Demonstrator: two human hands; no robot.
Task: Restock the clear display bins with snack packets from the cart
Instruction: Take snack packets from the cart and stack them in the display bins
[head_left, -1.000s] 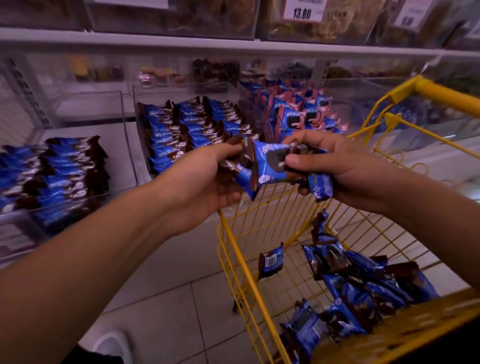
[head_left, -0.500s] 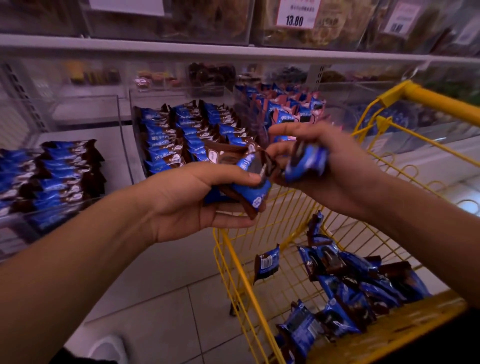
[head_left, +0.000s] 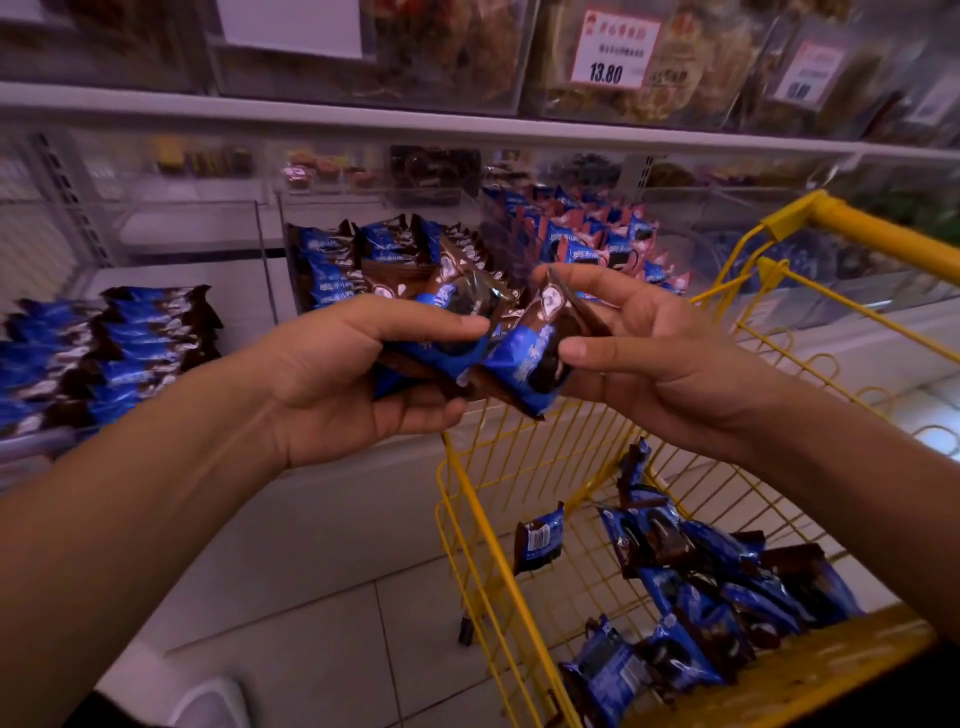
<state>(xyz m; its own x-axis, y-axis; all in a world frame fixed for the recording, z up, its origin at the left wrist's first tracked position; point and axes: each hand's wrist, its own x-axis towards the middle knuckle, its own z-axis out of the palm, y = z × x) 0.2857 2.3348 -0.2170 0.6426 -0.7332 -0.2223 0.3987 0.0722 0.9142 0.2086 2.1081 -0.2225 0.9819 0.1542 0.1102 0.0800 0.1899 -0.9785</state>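
Note:
My left hand (head_left: 343, 384) grips a small stack of blue-and-brown snack packets (head_left: 447, 332), thumb on top. My right hand (head_left: 660, 353) pinches one more packet (head_left: 530, 358) between thumb and fingers, pressed against the stack's right side. Both hands are held in front of the middle clear display bin (head_left: 270, 249), which holds rows of the same packets (head_left: 343, 265). The yellow wire cart (head_left: 467, 499) stands below right with several loose packets (head_left: 722, 587) in its basket. One packet (head_left: 540, 538) leans against the cart's wire side.
A bin at left (head_left: 31, 441) holds stacked blue packets (head_left: 104, 353). Another bin behind my right hand holds pink-and-blue packets (head_left: 587, 234). A shelf above carries bagged snacks and a 13.80 price tag (head_left: 613, 49). The cart handle (head_left: 883, 234) rises at right. Pale floor tiles lie below.
Both hands have shifted slightly right and closer together. The right hand turned its packet upright and brought it against the stack in the left hand.

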